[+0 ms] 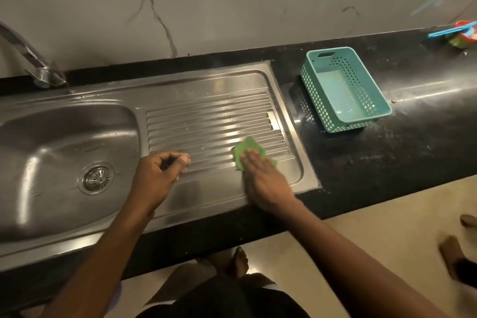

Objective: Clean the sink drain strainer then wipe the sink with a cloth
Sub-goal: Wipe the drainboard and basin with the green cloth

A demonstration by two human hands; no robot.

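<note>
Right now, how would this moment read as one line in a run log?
step: wipe sink | right hand: presses green cloth on drainboard | left hand: fingers curled, nothing seen held | strainer: seated in drain

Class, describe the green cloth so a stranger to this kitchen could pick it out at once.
Find the steel sink unit in the black counter; right of its basin lies a ribbed drainboard. Near the drainboard's front right corner, the cloth lies under the flat fingers of the right hand. It alone is bright green and soft, unlike the rigid teal basket further right.
</note>
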